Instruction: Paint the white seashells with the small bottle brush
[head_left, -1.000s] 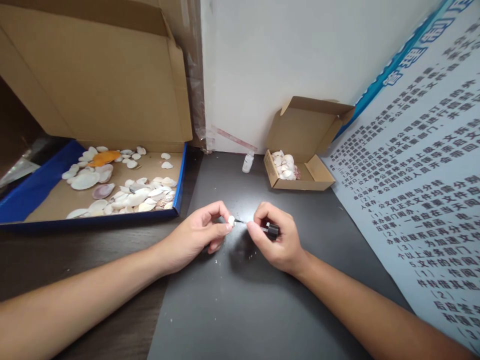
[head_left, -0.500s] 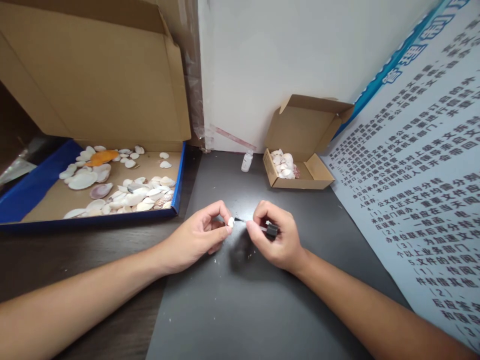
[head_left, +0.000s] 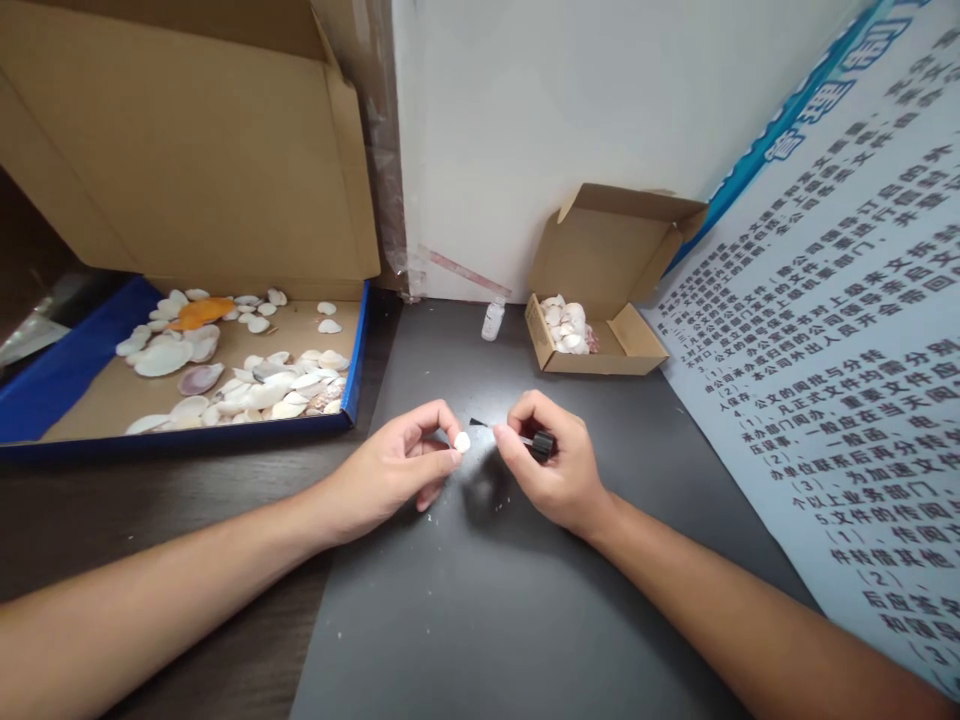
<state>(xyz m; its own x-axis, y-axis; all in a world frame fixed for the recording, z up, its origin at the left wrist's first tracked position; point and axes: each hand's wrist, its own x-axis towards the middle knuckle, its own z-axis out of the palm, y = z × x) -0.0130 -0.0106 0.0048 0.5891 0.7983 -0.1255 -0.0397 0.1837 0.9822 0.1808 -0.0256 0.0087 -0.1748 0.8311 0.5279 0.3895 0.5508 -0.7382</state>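
Between thumb and forefinger, my left hand pinches a small white seashell above the dark grey mat. My right hand grips a small brush with a black cap. Its thin stem runs past my fingertips, and the dark bristle tip points left toward the shell, a little above it and apart from it. Farther back on the mat stands a small clear bottle with a white label, with no cap visible on it.
On the left an open blue-edged cardboard box holds many shells and an orange piece. A smaller open cardboard box with white shells stands at the back right. A printed board leans along the right side. White specks dot the mat.
The brush has lifted slightly and its tip has come away from the shell. The shell has turned in my left fingers, showing a rounder white face.
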